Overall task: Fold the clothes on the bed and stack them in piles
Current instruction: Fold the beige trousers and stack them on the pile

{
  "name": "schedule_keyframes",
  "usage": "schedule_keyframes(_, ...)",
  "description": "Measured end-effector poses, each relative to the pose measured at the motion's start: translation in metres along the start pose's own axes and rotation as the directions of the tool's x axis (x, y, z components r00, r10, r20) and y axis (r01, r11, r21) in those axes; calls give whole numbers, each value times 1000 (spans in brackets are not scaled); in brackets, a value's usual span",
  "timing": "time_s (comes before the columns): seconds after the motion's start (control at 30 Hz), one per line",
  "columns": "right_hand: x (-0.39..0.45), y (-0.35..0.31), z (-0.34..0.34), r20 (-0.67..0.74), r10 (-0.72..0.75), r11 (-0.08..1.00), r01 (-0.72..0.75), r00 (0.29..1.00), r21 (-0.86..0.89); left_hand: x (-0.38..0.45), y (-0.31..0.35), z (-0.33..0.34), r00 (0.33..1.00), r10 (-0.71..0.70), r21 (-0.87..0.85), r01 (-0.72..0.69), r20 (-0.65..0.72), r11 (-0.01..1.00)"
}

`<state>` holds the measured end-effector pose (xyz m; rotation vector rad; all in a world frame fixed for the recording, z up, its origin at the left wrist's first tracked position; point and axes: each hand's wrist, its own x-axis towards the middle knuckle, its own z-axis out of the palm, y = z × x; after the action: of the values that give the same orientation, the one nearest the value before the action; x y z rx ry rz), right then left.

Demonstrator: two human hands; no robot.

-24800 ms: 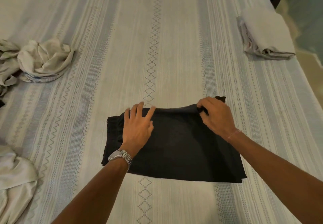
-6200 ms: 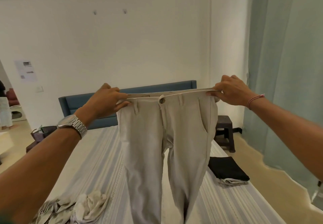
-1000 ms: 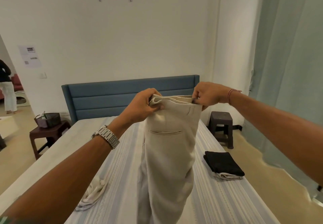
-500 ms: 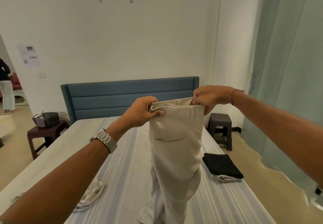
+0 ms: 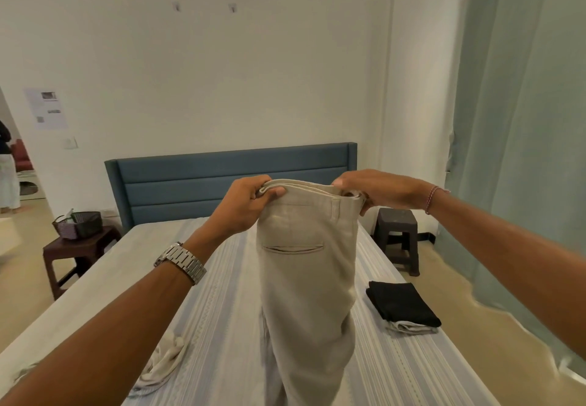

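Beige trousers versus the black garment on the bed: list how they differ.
The beige trousers hang in the air, gripped at the waistband by the left hand and right hand; the black garment lies folded on the bed, untouched. Trousers pale, garment dark. Both are clothing.

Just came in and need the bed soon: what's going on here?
A person is folding laundry. Both hands, left hand and right hand, grip the waistband of beige trousers, doubled lengthwise and hanging over the striped bed. A folded pile with a black garment on top lies to the right; crumpled light clothes wait on the left.
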<state>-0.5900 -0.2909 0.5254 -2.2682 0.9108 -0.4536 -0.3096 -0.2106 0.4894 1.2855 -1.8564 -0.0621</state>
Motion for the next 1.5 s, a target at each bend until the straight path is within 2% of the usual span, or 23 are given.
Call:
schedule_keyframes(0.1, -4, 4, 13, -63, -96, 976, 82, 993, -204, 0, 3, -2, 999, -1, -16, 0, -32, 1000)
schedule_keyframes(0.2, -1, 9, 19, -154, -171, 962, 131, 973, -239, 0, 6, -6, 999, -8, -28, 7, -32, 1000)
schedule_keyframes(0.3, 2, 7, 17, -279, -202, 973, 161, 939, -164, 0, 7, -14, 1000, -22, -77, 22, 2, 997)
schedule_keyframes(0.43, 5, -6, 19, -428, -185, 975, 221, 884, 34, 6, 17, -33, 996, -93, -128, 93, 2, 987)
schedule_keyframes(0.53, 9, -20, 24, -488, -195, 931, 318, 851, 182, 15, 24, -42, 996, -45, 45, 48, -75, 998)
schedule_keyframes(0.6, 12, -30, 26, -510, -225, 907, 370, 830, 202, 20, 36, -41, 996, 21, 199, -4, -83, 980)
schedule_keyframes(0.67, 16, -38, 27, -508, -267, 888, 414, 819, 200, 27, 56, -35, 997, 72, 365, -59, -22, 929)
schedule_keyframes(0.73, 20, -45, 29, -502, -287, 873, 439, 816, 215, 36, 71, -29, 994, 69, 444, -97, 79, 891)
schedule_keyframes(0.83, 26, -48, 29, -522, -281, 868, 445, 805, 220, 51, 78, -24, 986, 0, 266, -45, 167, 963)
schedule_keyframes(0.97, 29, -47, 31, -525, -239, 911, 376, 817, 170, 59, 69, -22, 968, 17, 25, -24, 250, 999)
schedule_keyframes(1.13, 13, -42, 34, -465, -183, 952, 274, 866, 134, 62, 69, -17, 982, 64, 26, -70, 176, 997)
schedule_keyframes(1.23, 3, -16, 51, -460, 67, 946, 90, 885, 311, 63, 65, -18, 988, 70, 83, -82, 135, 993)
schedule_keyframes(1.3, -3, 8, 70, -429, 308, 913, -138, 849, 383, 64, 62, -22, 991, 66, 138, -81, 112, 987)
schedule_keyframes(1.4, -14, 42, 106, -161, 524, 806, -426, 836, 411, 70, 62, -31, 993, 68, 173, -84, 97, 981)
schedule_keyframes(1.43, -16, 48, 116, -67, 539, 778, -466, 839, 422, 71, 62, -34, 994, 69, 191, -85, 89, 978)
schedule_keyframes(1.5, -14, 56, 133, 50, 486, 702, -424, 873, 572, 74, 61, -38, 995, 61, 236, -77, 73, 969)
